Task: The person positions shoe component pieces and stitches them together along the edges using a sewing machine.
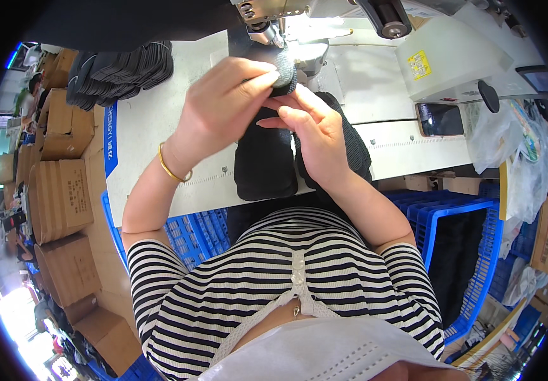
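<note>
Close in front of the sewing machine's needle area (274, 37), a small dark grey fabric piece with a rounded end (286, 68) is raised off the table. My left hand (226, 95) pinches it between thumb and fingertips. From below, my right hand (317, 130) has its fingers closed at the piece's lower edge; its thumb points toward my left hand. Under my hands lie two piles of black fabric pieces, a left pile (264, 166) and a right pile (353, 149), partly hidden by my right hand and forearm.
A stack of dark grey cut pieces (121, 71) sits at the table's far left. A phone (439, 119) lies on the white table (407, 149) at right, near plastic bags (499, 136). Blue crates (493, 254) stand below; cardboard boxes (64, 200) line the left.
</note>
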A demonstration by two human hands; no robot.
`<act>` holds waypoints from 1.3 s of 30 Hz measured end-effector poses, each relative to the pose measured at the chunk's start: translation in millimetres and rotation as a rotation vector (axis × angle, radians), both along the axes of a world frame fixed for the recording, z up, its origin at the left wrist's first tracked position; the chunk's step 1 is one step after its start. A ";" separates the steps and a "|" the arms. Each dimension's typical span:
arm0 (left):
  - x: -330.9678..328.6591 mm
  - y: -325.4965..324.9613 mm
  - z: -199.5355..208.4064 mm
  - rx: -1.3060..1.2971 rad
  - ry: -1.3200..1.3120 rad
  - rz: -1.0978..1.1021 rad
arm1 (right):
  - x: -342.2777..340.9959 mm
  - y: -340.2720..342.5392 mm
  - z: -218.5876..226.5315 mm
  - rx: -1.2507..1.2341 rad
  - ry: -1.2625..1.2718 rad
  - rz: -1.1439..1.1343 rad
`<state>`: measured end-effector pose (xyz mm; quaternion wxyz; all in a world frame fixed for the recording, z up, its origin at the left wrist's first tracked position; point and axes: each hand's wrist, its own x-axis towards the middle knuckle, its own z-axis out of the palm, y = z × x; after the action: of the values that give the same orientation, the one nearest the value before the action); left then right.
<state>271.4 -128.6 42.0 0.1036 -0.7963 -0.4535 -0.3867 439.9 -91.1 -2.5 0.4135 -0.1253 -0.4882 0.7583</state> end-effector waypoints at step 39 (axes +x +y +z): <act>-7.6 16.5 2.2 0.363 0.413 0.121 | -37.0 4.4 4.7 -0.188 0.219 0.112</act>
<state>263.8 -112.2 44.2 0.3573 -0.7982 -0.3928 -0.2844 402.9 -86.7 2.2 0.4075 -0.0526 -0.3732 0.8318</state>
